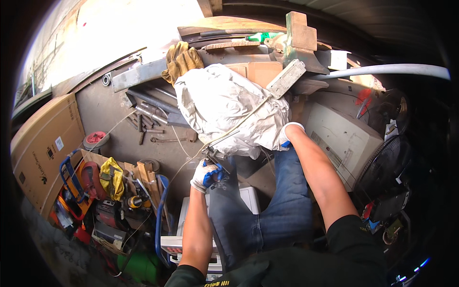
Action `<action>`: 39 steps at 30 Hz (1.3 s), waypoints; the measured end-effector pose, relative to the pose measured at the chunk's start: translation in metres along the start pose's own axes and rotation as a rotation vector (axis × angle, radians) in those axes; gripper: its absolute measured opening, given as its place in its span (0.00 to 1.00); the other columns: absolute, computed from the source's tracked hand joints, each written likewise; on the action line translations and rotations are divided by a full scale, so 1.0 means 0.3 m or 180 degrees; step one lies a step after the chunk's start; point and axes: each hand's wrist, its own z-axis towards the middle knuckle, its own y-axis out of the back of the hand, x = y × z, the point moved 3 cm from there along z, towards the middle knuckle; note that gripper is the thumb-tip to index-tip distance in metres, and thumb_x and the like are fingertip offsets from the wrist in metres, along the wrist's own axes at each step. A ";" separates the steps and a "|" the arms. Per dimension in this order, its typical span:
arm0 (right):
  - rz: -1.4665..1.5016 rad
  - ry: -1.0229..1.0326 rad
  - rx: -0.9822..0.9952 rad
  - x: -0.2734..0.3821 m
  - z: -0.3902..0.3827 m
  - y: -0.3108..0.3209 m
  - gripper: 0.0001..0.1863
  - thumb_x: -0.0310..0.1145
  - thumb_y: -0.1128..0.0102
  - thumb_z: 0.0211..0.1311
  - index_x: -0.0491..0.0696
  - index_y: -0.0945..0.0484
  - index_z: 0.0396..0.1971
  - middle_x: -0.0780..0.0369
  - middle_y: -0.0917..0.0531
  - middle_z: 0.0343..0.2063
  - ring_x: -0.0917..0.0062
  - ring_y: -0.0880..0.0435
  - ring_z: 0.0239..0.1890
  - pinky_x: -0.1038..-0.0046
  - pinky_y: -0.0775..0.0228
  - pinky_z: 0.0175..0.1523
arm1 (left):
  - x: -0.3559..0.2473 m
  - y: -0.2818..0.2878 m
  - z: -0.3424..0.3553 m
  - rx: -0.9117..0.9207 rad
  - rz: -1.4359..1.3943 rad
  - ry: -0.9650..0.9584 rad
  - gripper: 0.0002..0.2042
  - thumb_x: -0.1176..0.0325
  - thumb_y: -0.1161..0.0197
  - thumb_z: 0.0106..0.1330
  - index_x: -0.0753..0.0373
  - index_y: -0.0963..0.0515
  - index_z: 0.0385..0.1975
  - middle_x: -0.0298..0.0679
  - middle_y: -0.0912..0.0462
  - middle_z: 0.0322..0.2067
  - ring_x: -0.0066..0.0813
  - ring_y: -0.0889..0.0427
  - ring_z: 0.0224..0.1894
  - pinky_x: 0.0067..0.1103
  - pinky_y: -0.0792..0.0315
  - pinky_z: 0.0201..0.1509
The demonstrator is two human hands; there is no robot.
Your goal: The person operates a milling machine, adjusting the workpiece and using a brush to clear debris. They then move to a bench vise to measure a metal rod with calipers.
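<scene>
Left hand (pixel 204 175) grip clamped on pliers (pixel 215 160); right hand (pixel 286 135) grip unclear, against white bag (pixel 229 107).

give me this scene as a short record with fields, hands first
left hand: gloved, gripping a blue-handled tool beside a thin cable
right hand: gloved, pressed against the crumpled white sheet
sheet: draped over a bulky object on the bench
vise: green, behind the sheet
leather gloves: tan pair lying on the bench
lower left: open toolbox with mixed tools
right side: beige casing

tan gloves (pixel 181 60), cardboard box (pixel 43 143), fan (pixel 382 167) nr bench.
</scene>
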 end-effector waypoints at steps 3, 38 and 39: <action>0.0443 0.0086 0.0263 0.029 -0.009 -0.032 0.20 0.39 0.40 0.55 0.46 0.18 0.46 0.53 0.16 0.45 0.61 0.17 0.45 0.59 0.26 0.49 | -0.063 -0.012 0.053 0.0322 0.0336 -0.0010 0.17 0.74 0.39 0.56 0.75 0.26 0.44 0.43 0.21 0.22 0.30 0.25 0.18 0.23 0.30 0.22; 0.5324 0.1535 -0.2555 -0.295 0.450 -0.132 0.15 0.33 0.35 0.53 0.45 0.21 0.42 0.66 0.19 0.25 0.80 0.22 0.23 0.77 0.28 0.29 | 0.207 -0.465 0.214 0.1066 0.1649 -0.0044 0.11 0.65 0.41 0.66 0.69 0.23 0.33 0.46 0.17 0.32 0.39 0.16 0.33 0.30 0.22 0.41; 0.5266 0.1451 -0.2377 -0.283 0.506 -0.116 0.30 0.36 0.31 0.50 0.46 0.28 0.55 0.58 0.18 0.39 0.71 0.17 0.36 0.71 0.24 0.40 | 0.218 -0.495 0.218 0.1225 0.2107 -0.0351 0.12 0.63 0.38 0.64 0.68 0.23 0.32 0.45 0.17 0.30 0.37 0.16 0.33 0.28 0.22 0.43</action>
